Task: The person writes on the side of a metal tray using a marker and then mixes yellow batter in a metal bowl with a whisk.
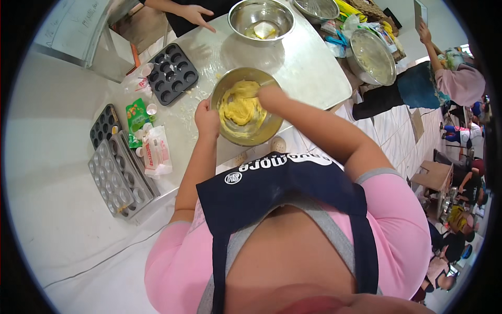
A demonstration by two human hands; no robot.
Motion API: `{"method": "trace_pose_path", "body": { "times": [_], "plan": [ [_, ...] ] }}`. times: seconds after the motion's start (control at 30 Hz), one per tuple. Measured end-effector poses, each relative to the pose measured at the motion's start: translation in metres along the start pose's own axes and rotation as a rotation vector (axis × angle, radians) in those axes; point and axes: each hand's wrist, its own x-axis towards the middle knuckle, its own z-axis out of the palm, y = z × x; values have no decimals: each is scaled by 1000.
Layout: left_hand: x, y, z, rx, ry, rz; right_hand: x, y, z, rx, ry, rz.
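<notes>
A stainless steel mixing bowl (270, 131) with thick yellow batter (240, 108) in it is tilted at the table's near edge. My left hand (207, 119) grips its left rim. Over the bowl's right side, my right hand (270, 98) is closed around something, blurred; a pale utensil seems to reach from it into the batter, mostly hidden by the fist. Beyond stands a larger steel bowl (243, 27) with a pale lump and yellow liquid inside. A dark muffin tin (172, 74) lies to the left on the metal-topped table (310, 74).
Stacked muffin tins (113, 176), another dark muffin tin (105, 123), a green packet (136, 117) and a white-and-red wrapper (157, 151) lie left. Across the table is another person's hand (198, 16). A batter-smeared bowl (371, 57) and a bowl with a whisk (319, 10) stand right.
</notes>
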Motion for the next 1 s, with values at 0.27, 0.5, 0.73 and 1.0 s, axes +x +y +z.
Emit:
{"method": "trace_pose_path", "body": {
  "times": [0.27, 0.5, 0.73, 1.0],
  "plan": [
    [-22, 27, 10, 80, -12, 40, 8, 14, -1, -3, 31, 41],
    [-22, 30, 7, 45, 5, -32, 3, 23, 5, -50, -12, 47],
    [-16, 17, 11, -165, 72, 3, 7, 38, 48, -173, -21, -218],
    [-28, 11, -9, 17, 104, -26, -4, 19, 4, -33, -15, -292]
  ]
}}
